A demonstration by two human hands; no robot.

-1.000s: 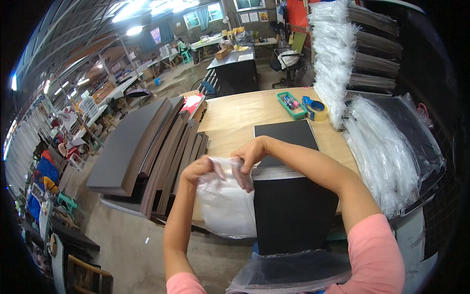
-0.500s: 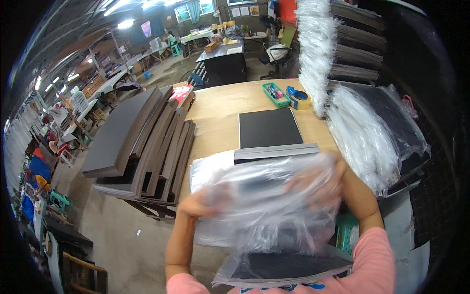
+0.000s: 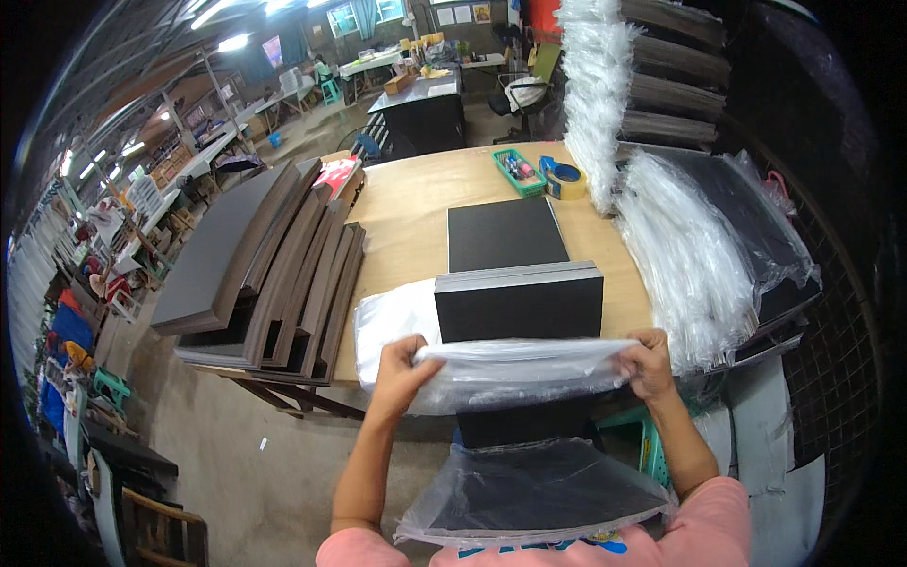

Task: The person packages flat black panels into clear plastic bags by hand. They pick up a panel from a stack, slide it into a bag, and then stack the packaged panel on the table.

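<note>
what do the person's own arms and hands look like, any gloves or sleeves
The left hand and right hand are ungloved, with no watch or bracelet that I can make out. Both forearms are bare below the short pink fabric sleeves; a partly visible print with blue in it marks the pink shirt.

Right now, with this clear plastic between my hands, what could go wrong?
The clear plastic is stretched between your left hand and right hand, so the thin film might tear. It could also snag on the black board stack just beyond it. The unevenly piled grey boards at left might slide if bumped.
</note>
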